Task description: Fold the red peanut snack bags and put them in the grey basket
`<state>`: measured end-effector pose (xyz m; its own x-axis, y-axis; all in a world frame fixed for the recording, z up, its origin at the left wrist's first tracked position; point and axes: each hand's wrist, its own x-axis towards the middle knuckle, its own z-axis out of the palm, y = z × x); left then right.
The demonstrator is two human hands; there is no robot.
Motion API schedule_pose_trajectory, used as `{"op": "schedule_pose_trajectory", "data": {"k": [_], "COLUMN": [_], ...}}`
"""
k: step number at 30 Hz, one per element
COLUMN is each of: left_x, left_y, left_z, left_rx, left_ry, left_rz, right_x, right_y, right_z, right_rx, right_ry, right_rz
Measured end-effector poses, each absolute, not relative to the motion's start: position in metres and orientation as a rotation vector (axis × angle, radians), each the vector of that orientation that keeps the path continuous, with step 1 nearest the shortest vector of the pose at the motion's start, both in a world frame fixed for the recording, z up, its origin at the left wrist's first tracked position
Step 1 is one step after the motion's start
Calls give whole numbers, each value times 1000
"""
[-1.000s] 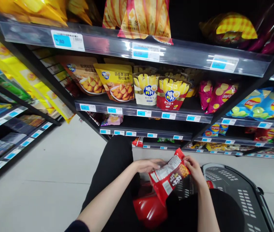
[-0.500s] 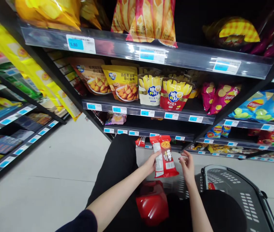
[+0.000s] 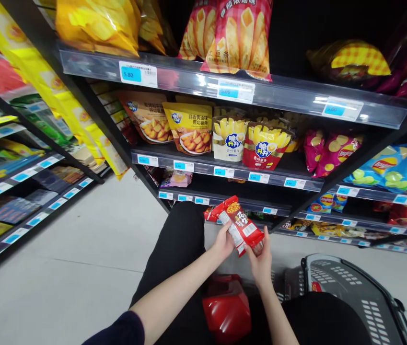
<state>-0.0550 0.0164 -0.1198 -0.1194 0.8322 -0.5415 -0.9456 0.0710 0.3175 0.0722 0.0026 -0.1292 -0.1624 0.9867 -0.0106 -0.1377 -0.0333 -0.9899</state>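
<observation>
Red packet [image 3: 242, 224], glossy crinkly film, flat oblong with crimped ends, is tilted between 2 bare hands over the lap, in front of the lower shelves. Left hand [image 3: 224, 242] is closed around its near-left edge, thumb on the printed face. Right hand [image 3: 261, 261] is partly curled, thumb and fingers at the bottom right corner; how firm a pinch, can't tell. Below, between the black-trousered legs [image 3: 174, 249], a smooth, shiny red object [image 3: 226, 306], rounded and hard-looking; can't tell what. Grey plastic basket [image 3: 354, 287] with slotted holes sits on the right. Floor [image 3: 81, 239] is pale, smooth tile. Dark store shelves [image 3: 257, 190] ahead carry 4 upright front pouches [image 3: 193, 129], blue-and-white price tags [image 3: 137, 74].
</observation>
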Motion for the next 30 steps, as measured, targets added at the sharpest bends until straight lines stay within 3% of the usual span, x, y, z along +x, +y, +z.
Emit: {"op": "schedule_pose_trajectory", "data": {"k": [6, 16, 23, 30], "left_x": [-56, -52, -51, -90], "left_y": [15, 8, 14, 19], "left_z": [-113, -113, -119, -93], "left_rx": [-81, -45, 17, 350], "left_ry": [597, 626, 686, 703], "left_rz": [1503, 1474, 1527, 1618], "right_x": [86, 102, 91, 128], "right_y": [3, 7, 12, 32], "right_z": [-127, -122, -115, -118], "right_rx": [-1102, -1340, -1104, -1117], "right_ry": [-1558, -1516, -1283, -1001], "right_rz": [958, 827, 1144, 1164]}}
